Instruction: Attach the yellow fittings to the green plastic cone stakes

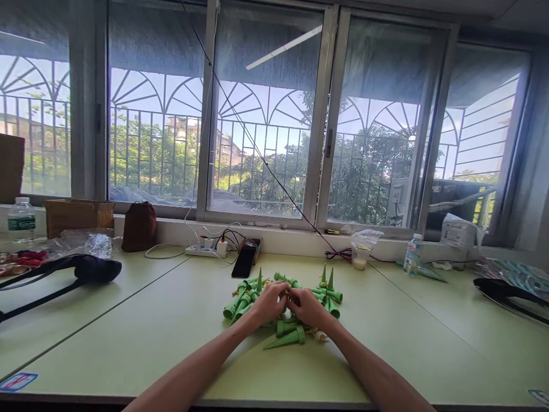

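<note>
Green cone-shaped plastic spikes (286, 340) are gathered in a loose pile at the middle of the pale green, smooth-surfaced table (150, 332). Most are laid on their sides; a few are stood with points upward at the left and right of the pile. At the near edge, one spike is laid with its tip directed to the left. Small yellowish pieces (322, 337) are scattered beside it.

The bare left hand (271, 302) and the bare right hand (307, 306) are positioned over the pile, with fingers bent and fingertips brought together. The space between the fingertips is largely hidden; whether a part is grasped by either hand cannot be told.

Beyond the pile, a black rectangular smartphone (243, 261) is placed at a slant, near a white plastic power strip (201, 250) with cables connected. Toward the window, a brown fabric pouch (139, 227) is set at the left, and a clear plastic bottle with a blue label (412, 255) is stood upright at the right.
</note>
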`<state>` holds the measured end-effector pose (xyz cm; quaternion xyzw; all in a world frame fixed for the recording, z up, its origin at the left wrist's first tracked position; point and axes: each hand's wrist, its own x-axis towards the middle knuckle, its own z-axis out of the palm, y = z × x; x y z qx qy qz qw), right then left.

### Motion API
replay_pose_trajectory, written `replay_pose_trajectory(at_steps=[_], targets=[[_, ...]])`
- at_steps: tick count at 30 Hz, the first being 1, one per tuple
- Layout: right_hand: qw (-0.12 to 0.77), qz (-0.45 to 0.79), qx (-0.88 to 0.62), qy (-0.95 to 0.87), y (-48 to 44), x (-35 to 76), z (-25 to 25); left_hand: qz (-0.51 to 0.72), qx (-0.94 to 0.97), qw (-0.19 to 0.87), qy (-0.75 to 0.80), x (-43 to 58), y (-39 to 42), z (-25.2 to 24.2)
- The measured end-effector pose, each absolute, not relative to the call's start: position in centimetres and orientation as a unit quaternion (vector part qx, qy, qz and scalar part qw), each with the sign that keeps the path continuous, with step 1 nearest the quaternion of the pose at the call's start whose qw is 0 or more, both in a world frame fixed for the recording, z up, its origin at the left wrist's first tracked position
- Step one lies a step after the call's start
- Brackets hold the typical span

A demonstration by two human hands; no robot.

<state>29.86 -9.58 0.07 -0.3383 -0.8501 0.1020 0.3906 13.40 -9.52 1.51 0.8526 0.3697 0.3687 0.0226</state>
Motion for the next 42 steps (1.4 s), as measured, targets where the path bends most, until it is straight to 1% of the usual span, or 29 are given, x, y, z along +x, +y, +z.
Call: replay_pose_trajectory(at_steps=[42], targets=[[0.369, 0.092, -0.348, -0.857, -9.35, 29.8, -0.11, 0.355, 0.854, 0.022, 0.379, 13.45, -9.72, 1.69]])
